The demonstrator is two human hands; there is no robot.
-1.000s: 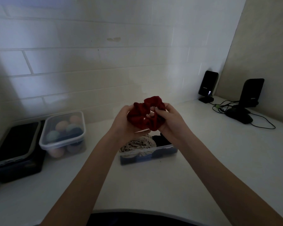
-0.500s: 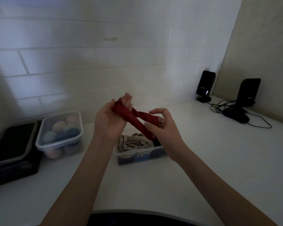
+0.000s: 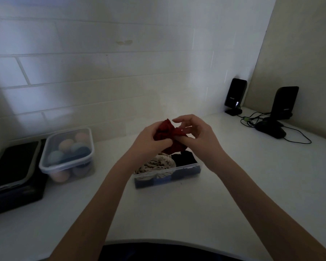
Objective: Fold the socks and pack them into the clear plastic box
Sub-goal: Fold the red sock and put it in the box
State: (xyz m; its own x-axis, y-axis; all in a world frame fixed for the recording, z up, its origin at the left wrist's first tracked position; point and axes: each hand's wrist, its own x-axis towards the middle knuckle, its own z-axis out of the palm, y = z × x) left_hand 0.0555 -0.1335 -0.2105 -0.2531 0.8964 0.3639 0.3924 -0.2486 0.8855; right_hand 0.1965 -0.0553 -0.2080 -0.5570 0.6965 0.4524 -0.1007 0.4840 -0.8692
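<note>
A dark red sock (image 3: 165,131) is bunched up in the air between both hands, just above the clear plastic box (image 3: 167,178). My left hand (image 3: 149,140) grips its left part with curled fingers. My right hand (image 3: 198,134) pinches the right part between thumb and lower fingers, while its upper fingers stick out loosely. Inside the box lie a cream patterned sock bundle (image 3: 156,164) on the left and a black bundle (image 3: 184,159) on the right. The lower part of the red sock hangs behind my hands toward the box.
A lidded clear container (image 3: 67,153) with pastel balls stands at the left, beside a black box (image 3: 13,178) with a dark lid. Two black speakers (image 3: 235,95) (image 3: 284,102), a mouse (image 3: 271,129) and cables lie at the back right. The white counter (image 3: 177,213) ends in a curved front edge.
The red sock was stretched out and twisted between my hands half a second ago; now my hands have come together and the sock is bunched into a compact wad again.
</note>
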